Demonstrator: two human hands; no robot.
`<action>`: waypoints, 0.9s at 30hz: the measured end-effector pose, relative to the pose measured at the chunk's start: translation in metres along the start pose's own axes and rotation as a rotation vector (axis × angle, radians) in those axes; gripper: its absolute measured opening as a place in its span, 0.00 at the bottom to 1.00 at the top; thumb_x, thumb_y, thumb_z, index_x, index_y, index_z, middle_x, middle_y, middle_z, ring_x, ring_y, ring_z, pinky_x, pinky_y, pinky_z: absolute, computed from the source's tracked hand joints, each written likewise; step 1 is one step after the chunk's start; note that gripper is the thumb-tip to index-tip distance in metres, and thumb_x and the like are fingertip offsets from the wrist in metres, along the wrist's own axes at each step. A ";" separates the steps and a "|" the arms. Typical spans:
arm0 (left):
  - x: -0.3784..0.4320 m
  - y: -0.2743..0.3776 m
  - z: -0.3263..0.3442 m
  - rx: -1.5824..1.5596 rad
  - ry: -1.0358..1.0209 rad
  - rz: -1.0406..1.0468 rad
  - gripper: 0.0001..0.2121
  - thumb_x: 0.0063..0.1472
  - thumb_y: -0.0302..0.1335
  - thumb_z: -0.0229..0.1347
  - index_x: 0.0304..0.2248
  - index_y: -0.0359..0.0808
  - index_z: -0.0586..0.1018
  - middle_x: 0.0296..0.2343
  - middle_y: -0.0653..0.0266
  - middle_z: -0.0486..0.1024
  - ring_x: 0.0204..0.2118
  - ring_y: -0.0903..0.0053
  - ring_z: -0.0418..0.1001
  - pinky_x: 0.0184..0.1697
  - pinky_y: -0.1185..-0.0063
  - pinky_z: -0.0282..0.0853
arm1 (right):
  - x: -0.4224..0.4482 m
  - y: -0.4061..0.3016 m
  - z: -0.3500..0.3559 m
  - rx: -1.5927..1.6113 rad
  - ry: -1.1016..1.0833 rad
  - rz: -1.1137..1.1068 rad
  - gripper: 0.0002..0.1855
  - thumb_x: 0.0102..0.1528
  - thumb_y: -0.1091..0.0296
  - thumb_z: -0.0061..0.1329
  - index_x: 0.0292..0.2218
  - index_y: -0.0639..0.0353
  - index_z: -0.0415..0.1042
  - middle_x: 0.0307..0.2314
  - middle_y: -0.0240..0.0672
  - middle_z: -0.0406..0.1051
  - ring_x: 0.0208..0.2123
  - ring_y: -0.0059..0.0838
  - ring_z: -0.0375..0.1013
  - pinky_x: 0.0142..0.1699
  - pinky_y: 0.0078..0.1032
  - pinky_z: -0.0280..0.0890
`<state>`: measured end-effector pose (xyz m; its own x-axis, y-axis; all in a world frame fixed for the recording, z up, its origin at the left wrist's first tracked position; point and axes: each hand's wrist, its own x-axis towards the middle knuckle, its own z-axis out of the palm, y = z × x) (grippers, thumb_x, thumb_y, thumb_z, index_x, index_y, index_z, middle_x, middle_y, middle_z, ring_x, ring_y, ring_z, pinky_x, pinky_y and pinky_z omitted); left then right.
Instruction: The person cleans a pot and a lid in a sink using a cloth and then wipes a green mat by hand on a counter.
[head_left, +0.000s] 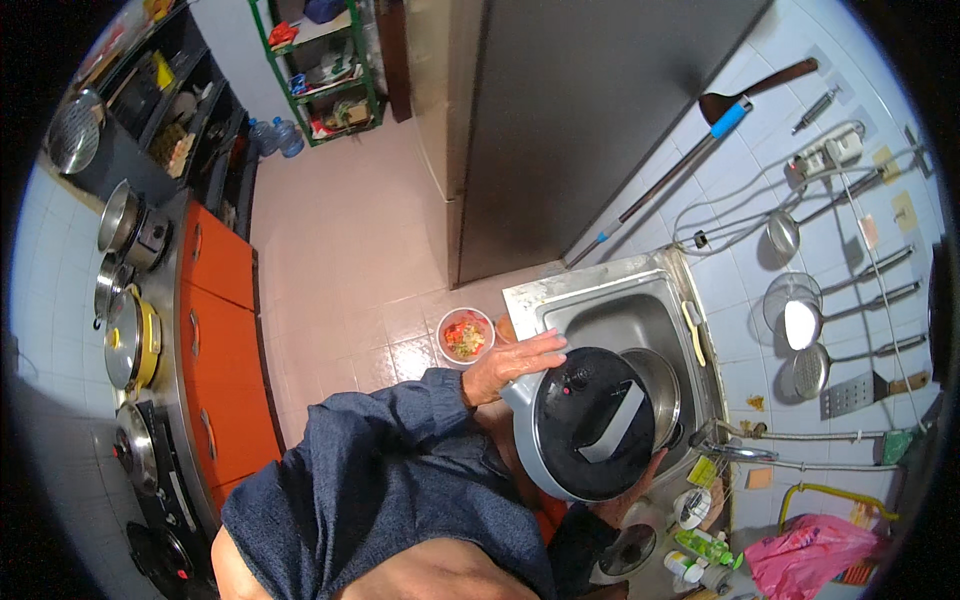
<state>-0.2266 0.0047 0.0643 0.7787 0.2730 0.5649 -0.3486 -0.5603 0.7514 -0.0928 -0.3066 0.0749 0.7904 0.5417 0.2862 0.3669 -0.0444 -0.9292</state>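
Note:
I hold a grey electric cooker (577, 420), which looks like a rice cooker, over the near edge of the steel sink (600, 319). Its black lid carries a grey strip-shaped handle or panel. My left hand (517, 365) grips the cooker's upper left side, fingers stretched along the rim. My right hand (637, 489) is at its lower right side, mostly hidden behind the body. Beyond the cooker, a stainless steel pot (664, 394) sits in the basin, partly covered by the lid.
A bin with food scraps (465, 336) stands on the floor left of the sink. A faucet (712, 442), bottles (705, 547) and a pink plastic bag (814, 551) are at right. Ladles and strainers (810, 367) hang on the wall. Orange cabinets (225, 360) line the left.

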 end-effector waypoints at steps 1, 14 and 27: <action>-0.001 0.000 -0.003 0.020 -0.028 0.033 0.29 0.55 0.22 0.59 0.58 0.41 0.71 0.59 0.50 0.64 0.63 0.56 0.61 0.63 0.65 0.61 | -0.001 0.002 0.002 0.003 -0.014 0.001 0.54 0.56 0.35 0.48 0.66 0.63 0.41 0.63 0.50 0.51 0.62 0.45 0.57 0.67 0.45 0.49; -0.038 -0.026 -0.041 0.298 0.127 -0.413 0.24 0.61 0.29 0.57 0.56 0.35 0.69 0.51 0.51 0.72 0.54 0.60 0.71 0.59 0.66 0.65 | -0.019 -0.005 0.063 -0.447 -0.020 -0.243 0.37 0.67 0.50 0.36 0.65 0.68 0.41 0.62 0.57 0.48 0.59 0.42 0.60 0.59 0.42 0.65; -0.084 0.067 -0.080 0.086 0.250 -0.612 0.18 0.63 0.37 0.57 0.45 0.31 0.77 0.41 0.49 0.78 0.43 0.59 0.78 0.46 0.68 0.73 | 0.029 -0.073 0.143 0.770 -0.157 0.517 0.43 0.52 0.54 0.51 0.63 0.60 0.50 0.56 0.50 0.59 0.54 0.47 0.65 0.56 0.47 0.67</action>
<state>-0.3571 0.0069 0.0944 0.6752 0.7287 0.1149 0.1686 -0.3041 0.9376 -0.1670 -0.1675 0.1177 0.6689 0.7192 -0.1878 -0.4809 0.2260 -0.8472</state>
